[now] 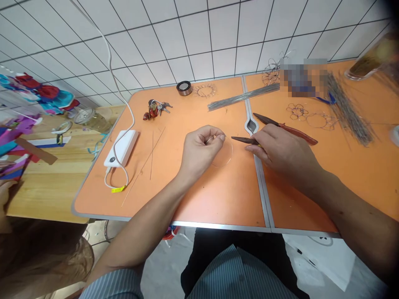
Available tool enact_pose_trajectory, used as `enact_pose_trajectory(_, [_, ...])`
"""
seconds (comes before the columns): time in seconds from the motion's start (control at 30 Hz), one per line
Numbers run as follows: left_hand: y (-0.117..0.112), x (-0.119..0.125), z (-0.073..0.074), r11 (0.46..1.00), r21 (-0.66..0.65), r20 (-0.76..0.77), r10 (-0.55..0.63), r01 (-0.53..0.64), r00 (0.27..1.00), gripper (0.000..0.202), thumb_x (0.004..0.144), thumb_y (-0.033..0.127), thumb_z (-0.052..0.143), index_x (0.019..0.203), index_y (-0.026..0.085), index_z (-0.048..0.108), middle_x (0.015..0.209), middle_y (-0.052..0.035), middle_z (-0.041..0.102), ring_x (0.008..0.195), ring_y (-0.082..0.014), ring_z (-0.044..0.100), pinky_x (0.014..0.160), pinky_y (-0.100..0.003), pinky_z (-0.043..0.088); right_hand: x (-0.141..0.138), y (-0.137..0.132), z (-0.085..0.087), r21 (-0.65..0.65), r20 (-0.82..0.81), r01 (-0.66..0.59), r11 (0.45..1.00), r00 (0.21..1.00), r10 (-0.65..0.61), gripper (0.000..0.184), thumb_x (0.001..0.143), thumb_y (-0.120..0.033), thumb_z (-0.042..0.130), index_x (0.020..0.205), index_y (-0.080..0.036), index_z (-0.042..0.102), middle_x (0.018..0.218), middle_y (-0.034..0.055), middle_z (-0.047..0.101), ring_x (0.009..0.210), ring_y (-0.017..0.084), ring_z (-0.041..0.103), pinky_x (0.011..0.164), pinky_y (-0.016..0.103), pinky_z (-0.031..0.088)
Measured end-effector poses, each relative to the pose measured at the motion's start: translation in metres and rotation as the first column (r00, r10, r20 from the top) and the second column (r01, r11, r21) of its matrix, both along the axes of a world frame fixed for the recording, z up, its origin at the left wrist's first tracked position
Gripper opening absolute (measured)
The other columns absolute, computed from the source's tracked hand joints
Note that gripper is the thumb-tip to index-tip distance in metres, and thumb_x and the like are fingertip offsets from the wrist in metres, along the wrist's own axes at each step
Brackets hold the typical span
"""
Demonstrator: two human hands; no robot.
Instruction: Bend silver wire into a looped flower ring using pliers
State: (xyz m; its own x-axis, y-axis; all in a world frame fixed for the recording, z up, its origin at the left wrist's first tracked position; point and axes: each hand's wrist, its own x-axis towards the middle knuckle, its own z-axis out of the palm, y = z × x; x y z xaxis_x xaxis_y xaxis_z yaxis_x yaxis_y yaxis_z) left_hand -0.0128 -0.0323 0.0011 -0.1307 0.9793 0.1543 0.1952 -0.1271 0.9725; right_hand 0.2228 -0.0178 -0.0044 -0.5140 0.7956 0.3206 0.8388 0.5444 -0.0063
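Note:
Between thumb and fingers, my left hand (202, 149) pinches a thin wire (232, 153) bent into a loop that hangs over the orange table. My right hand (277, 149) is wrapped round a pair of long-nose pliers (245, 140), whose dark tip points left, just short of the wire end. The handles are hidden in my palm. Behind that hand lies a second pair of pliers (289, 128) with red handles. Two straight wires (151, 155) rest on the table to the left of my left hand.
A bundle of straight wires (230, 101), a tape roll (184, 88) and keys (159, 108) lie toward the wall. A white power bank (121, 148) with a cable is at left. Wire rings (321, 120) and more wires (352, 112) lie right. Another person's head (46, 261) is lower left.

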Motion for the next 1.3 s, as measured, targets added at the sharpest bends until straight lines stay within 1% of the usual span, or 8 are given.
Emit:
enact_pose_trajectory(0.13, [-0.0016, 0.0012, 0.0012, 1.0, 0.003, -0.023, -0.008, 0.008, 1.0, 0.012, 0.084, 0.025, 0.078, 0.073, 0.021, 0.074, 0.058, 0.0047, 0.042, 0.053, -0.0101, 0.03, 0.054, -0.029, 0.024, -0.0009, 0.001, 0.0015, 0.05, 0.014, -0.021, 0.999, 1.0, 0.02, 0.049, 0.12, -0.047, 0.039, 0.101, -0.018, 0.074, 0.099, 0.0134, 0.073, 0.087, 0.025, 0.065, 0.065, 0.035, 0.031])
enact_pose_trajectory(0.27, [-0.0023, 0.0021, 0.002, 1.0, -0.017, -0.032, -0.012, 0.011, 0.999, 0.012, 0.084, 0.025, 0.078, 0.074, 0.021, 0.075, 0.056, 0.0054, 0.041, 0.052, -0.0095, 0.028, 0.053, -0.028, 0.023, -0.003, 0.0015, 0.0015, 0.046, 0.029, -0.021, 0.999, 0.999, 0.02, 0.045, 0.119, -0.044, 0.043, 0.101, -0.018, 0.075, 0.098, 0.0136, 0.072, 0.089, 0.026, 0.065, 0.069, 0.036, 0.033])
enact_pose_trajectory(0.43, [-0.0038, 0.0036, 0.0028, 1.0, -0.008, -0.06, -0.01, 0.009, 0.998, 0.01, 0.085, 0.023, 0.077, 0.075, 0.021, 0.076, 0.053, 0.0064, 0.039, 0.049, -0.0091, 0.028, 0.052, -0.029, 0.022, -0.005, 0.0001, 0.0001, 0.043, 0.046, -0.006, 0.999, 0.999, 0.004, 0.045, 0.119, -0.045, 0.046, 0.097, -0.017, 0.074, 0.097, 0.0131, 0.071, 0.089, 0.026, 0.064, 0.068, 0.036, 0.03])
enact_pose_trajectory(0.63, [-0.0043, 0.0035, -0.0011, 1.0, 0.02, -0.1, -0.007, 0.009, 0.995, 0.012, 0.085, 0.024, 0.077, 0.074, 0.022, 0.074, 0.053, 0.0069, 0.038, 0.05, -0.0099, 0.029, 0.054, -0.029, 0.026, -0.0046, -0.0011, -0.0005, 0.062, 0.031, -0.032, 0.998, 0.999, 0.031, 0.045, 0.119, -0.042, 0.045, 0.096, -0.017, 0.075, 0.095, 0.0123, 0.071, 0.085, 0.025, 0.061, 0.069, 0.037, 0.03])
enact_pose_trajectory(0.8, [-0.0037, 0.0026, -0.0045, 0.999, 0.043, -0.143, -0.011, 0.018, 0.99, 0.012, 0.086, 0.026, 0.076, 0.075, 0.022, 0.075, 0.054, 0.0068, 0.038, 0.052, -0.0107, 0.03, 0.056, -0.029, 0.027, -0.005, -0.0013, -0.001, 0.065, 0.029, -0.041, 0.997, 0.999, 0.04, 0.044, 0.118, -0.041, 0.048, 0.09, -0.018, 0.072, 0.091, 0.0111, 0.07, 0.079, 0.023, 0.057, 0.066, 0.037, 0.025])
enact_pose_trajectory(0.93, [-0.0041, 0.0025, -0.0045, 0.999, 0.039, -0.156, -0.014, 0.02, 0.988, 0.012, 0.086, 0.026, 0.074, 0.076, 0.022, 0.074, 0.054, 0.0067, 0.039, 0.052, -0.0108, 0.03, 0.056, -0.029, 0.027, -0.0051, -0.002, -0.002, 0.067, 0.04, -0.039, 0.997, 0.999, 0.036, 0.047, 0.119, -0.044, 0.046, 0.093, -0.018, 0.073, 0.091, 0.0109, 0.07, 0.078, 0.022, 0.057, 0.065, 0.036, 0.022])
enact_pose_trajectory(1.13, [-0.0048, 0.0031, -0.0037, 0.999, 0.04, -0.143, -0.026, 0.032, 0.989, 0.012, 0.086, 0.026, 0.075, 0.075, 0.022, 0.074, 0.054, 0.0066, 0.039, 0.052, -0.0108, 0.03, 0.055, -0.029, 0.026, -0.0057, -0.0053, -0.001, 0.05, 0.048, -0.017, 0.999, 0.999, 0.015, 0.052, 0.12, -0.047, 0.041, 0.096, -0.017, 0.075, 0.092, 0.0111, 0.072, 0.08, 0.023, 0.06, 0.064, 0.036, 0.022])
enact_pose_trajectory(1.3, [-0.0049, 0.0028, 0.0005, 0.999, -0.01, -0.062, -0.054, 0.054, 0.997, 0.014, 0.086, 0.027, 0.078, 0.073, 0.022, 0.074, 0.054, 0.006, 0.038, 0.052, -0.0106, 0.029, 0.054, -0.029, 0.024, -0.0049, -0.0072, -0.0021, 0.025, 0.03, -0.01, 1.0, 1.0, 0.009, 0.059, 0.12, -0.054, 0.036, 0.095, -0.017, 0.075, 0.09, 0.01, 0.072, 0.075, 0.021, 0.058, 0.062, 0.034, 0.023])
